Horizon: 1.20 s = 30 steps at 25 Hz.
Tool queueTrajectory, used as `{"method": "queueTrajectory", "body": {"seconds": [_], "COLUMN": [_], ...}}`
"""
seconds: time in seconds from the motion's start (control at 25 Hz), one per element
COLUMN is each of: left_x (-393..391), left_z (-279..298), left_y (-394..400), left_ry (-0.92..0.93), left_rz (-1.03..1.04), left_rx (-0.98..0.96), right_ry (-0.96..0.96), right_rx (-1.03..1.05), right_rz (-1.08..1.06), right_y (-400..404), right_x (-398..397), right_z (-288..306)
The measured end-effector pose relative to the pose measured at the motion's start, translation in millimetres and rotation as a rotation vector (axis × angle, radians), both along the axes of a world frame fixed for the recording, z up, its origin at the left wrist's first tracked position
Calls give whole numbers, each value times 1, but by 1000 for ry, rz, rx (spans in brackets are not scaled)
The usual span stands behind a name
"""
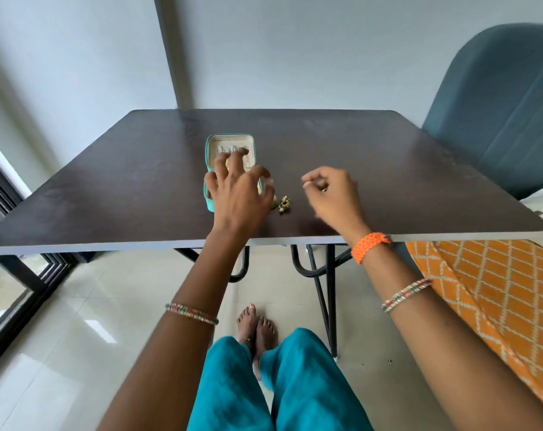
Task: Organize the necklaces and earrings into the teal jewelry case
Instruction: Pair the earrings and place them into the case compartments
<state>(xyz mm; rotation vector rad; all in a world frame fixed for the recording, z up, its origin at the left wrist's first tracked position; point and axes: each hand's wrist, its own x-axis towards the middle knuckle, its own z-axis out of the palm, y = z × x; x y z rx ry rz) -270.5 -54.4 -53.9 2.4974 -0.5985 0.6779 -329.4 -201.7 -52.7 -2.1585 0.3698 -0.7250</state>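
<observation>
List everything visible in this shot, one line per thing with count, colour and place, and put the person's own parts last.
Table: one, dark brown, centre.
Jewelry case: one, teal with cream lining, open on the table, partly under the left hand.
Earrings: apparently two, gold and green, on the table right of the case.
Chair: one, blue, far right.
Orange patterned cloth: one, lower right.
Left hand: one, fingers spread over the case; whether it holds anything is unclear.
Right hand: one, fingers curled, apparently pinching something small and gold.
Feet: two, bare, on the floor.

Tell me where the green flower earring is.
In the head view, the green flower earring lies on the dark table, just right of the teal jewelry case.
</observation>
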Motion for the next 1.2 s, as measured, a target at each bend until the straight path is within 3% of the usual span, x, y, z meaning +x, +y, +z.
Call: {"method": "queueTrajectory", "body": {"seconds": [0.24, 0.48, 0.76, 0.92, 1.04, 1.2], "left_x": [2, -1, -4, -5, -8, -13], "left_z": [-8, -14, -6, -10, -14, -19], "left_y": [-9, -10, -16, -18, -18, -17], "left_ry": [121, 170, 256, 232, 129, 80], "left_rz": [-9, 18, -44, -88, -50, -34], "left_rx": [112, 119, 110, 78, -24, -396], "right_ry": [101, 159, 128, 50, -9, -127], "right_rx": [-143, -264, -13, 28, 74, 66], "right_rz": [-126, -63, 82, 135, 157, 175], "right_y": [18, 17, 3, 0, -2, -1], "right_x": [14, 20, 37, 39, 39, 35], "right_z": [-17, -20, -22, -27, -30, -26]}}
